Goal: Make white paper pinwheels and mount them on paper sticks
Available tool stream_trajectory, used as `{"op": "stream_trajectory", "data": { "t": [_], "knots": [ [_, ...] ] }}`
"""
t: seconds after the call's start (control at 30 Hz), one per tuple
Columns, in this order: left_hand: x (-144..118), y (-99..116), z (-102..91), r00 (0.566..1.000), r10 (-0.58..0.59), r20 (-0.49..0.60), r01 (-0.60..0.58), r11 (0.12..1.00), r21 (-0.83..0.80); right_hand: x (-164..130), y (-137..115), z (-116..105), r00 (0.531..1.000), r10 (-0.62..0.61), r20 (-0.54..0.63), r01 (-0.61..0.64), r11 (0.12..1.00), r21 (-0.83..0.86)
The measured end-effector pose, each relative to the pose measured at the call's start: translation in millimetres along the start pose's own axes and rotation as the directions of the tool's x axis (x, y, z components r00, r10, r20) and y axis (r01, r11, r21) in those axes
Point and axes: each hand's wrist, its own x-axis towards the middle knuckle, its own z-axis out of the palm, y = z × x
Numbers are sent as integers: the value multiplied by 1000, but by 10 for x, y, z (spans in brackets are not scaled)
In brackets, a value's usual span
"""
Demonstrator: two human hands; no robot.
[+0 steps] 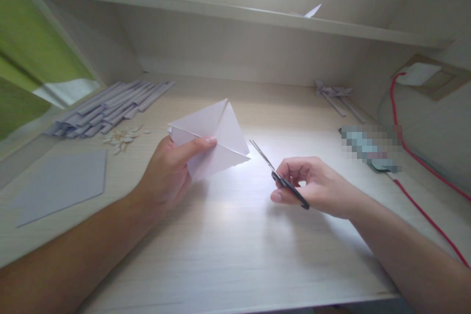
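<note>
A: What's your left hand (167,171) doing, left of centre?
B: You're pinching the folded white paper (213,137) at mid-frame, lifted off the desk (228,245).
A: And the right hand (312,186)?
B: Right of centre, closed around black-handled scissors (277,174), blades toward the paper.

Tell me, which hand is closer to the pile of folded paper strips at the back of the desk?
Left. The left hand, holding the folded white paper, sits just right of the paper strips. The right hand, holding scissors, is across the desk.
</note>
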Motion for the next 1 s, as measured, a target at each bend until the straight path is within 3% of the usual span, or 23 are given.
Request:
{"op": "stream_trajectory", "data": {
  "t": [0.43,1.0],
  "knots": [
    [5,-2,-1,999,15,-37,-13,998,58,-23,-31,31,990,-111,-89,105,992,-70],
    [2,-10,-8,1000,22,-10,-21,997,72,-6,-21,32,987,-99,-127,89,993,-81]
  ]
}}
